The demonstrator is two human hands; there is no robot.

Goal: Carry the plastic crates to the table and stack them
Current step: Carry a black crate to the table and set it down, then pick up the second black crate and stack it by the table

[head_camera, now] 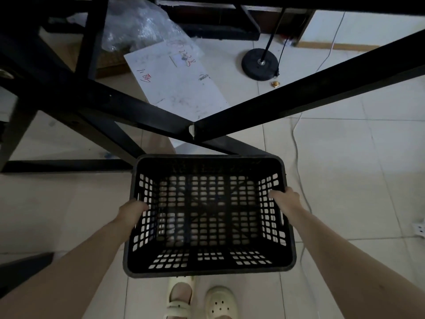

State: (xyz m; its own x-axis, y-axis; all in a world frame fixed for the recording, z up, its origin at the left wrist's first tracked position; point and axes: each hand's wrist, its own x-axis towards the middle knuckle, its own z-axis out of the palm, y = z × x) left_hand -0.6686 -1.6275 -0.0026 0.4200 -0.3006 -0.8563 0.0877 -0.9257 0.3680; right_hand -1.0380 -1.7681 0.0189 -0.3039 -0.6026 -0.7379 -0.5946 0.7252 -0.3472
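1. One black plastic crate (209, 215) fills the lower middle of the view — rectangular, open-topped and empty, with a thick rounded rim.
2. Its walls and floor are a lattice of small rectangular holes, and pale floor tile (345, 157) shows through them; a slot-shaped handle cutout sits high in each short wall.
3. Left hand (131, 211) is closed over the rim of the left short wall, thumb lying on the inner face, fingers hidden outside.
4. Right hand (285, 200) is closed over the rim of the right short wall in the same way.
5. Held between both hands, the crate sits roughly level above the floor, just in front of the person's two pale slippers (200, 300).
6. Beyond its far edge rises a black metal frame (299, 93) — two bars meeting in a V near the crate's far rim.
7. Under the frame lie a white board (179, 88) with red scribbles and a crumpled clear plastic bag (142, 26); a round black stand base (261, 63) rests further right.
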